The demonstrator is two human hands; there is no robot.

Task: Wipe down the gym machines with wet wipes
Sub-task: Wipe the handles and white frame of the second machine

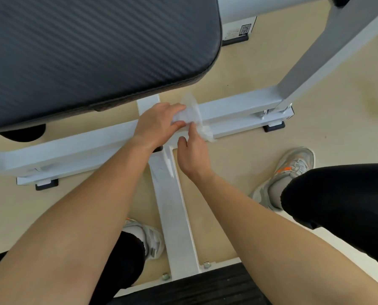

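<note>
- The black bench pad (84, 51) fills the upper left, above the frame.
- The white frame's crossbar (238, 111) runs left to right over the beige floor (326, 150).
- The left hand (159, 122) curls round the wet wipe (192, 111), bunched over the crossbar's middle.
- The right hand (192, 155) pinches the wipe's near edge.

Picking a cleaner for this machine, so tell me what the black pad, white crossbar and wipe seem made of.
The black pad: likely vinyl or faux leather, dark matte, with ribbed diagonal texture. The white crossbar: probably steel tube, glossy paint or powder coat, square-edged. The wipe: thin, semi-translucent nonwoven sheet, crumpling softly.
</note>
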